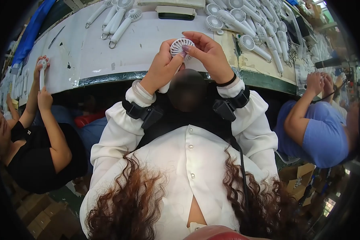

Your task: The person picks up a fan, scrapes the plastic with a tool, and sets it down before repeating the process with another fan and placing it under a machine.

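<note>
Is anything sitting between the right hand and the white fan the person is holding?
Nothing visible is: the right hand touches the fan directly, its thumb on the round front, while the left hand holds it.

Fan handle (164, 87) partly hidden

The person wears a white blouse (170, 160) with round pearly buttons (191, 147) down the front and full, gathered sleeves (118, 128). Each wrist carries a black strap with a boxy black unit (225, 110); the right one also has a thin black band (227, 81). A dark cable (243, 168) runs beside long, curly brown hair (122, 196).
</note>
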The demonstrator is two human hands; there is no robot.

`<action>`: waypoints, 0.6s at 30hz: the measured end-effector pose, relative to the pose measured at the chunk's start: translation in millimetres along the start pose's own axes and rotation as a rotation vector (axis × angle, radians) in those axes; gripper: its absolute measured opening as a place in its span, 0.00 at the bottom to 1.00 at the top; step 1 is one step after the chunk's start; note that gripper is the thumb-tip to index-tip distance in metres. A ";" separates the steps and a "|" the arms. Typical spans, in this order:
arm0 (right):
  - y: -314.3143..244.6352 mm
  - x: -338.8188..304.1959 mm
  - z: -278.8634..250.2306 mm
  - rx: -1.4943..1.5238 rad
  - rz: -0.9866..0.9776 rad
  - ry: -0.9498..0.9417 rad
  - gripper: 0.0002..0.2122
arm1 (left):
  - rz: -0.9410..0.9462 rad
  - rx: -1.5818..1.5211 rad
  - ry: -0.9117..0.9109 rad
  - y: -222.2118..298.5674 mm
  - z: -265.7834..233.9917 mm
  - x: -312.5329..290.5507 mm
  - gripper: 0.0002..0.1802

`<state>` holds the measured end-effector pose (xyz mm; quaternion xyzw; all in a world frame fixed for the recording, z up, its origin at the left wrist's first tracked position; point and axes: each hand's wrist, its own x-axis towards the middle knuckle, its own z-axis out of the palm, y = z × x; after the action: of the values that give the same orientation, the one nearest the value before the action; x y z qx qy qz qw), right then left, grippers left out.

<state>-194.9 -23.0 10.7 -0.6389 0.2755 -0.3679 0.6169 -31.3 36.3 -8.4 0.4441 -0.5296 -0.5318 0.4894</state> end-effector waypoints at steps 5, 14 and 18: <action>-0.6 4.9 -1.1 0.022 0.011 0.014 0.18 | -0.035 -0.106 0.048 9.9 2.5 0.4 0.21; -4.9 15.8 -10.6 0.112 0.114 -0.100 0.19 | -0.065 -0.118 0.060 10.1 1.5 9.1 0.23; -8.7 28.3 -15.2 -0.014 0.059 -0.112 0.20 | -0.023 -0.168 0.072 22.0 1.9 13.7 0.25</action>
<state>-191.8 -54.0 22.5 -0.6545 0.2618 -0.3111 0.6374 -33.9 23.8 14.2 0.4264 -0.4600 -0.5635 0.5376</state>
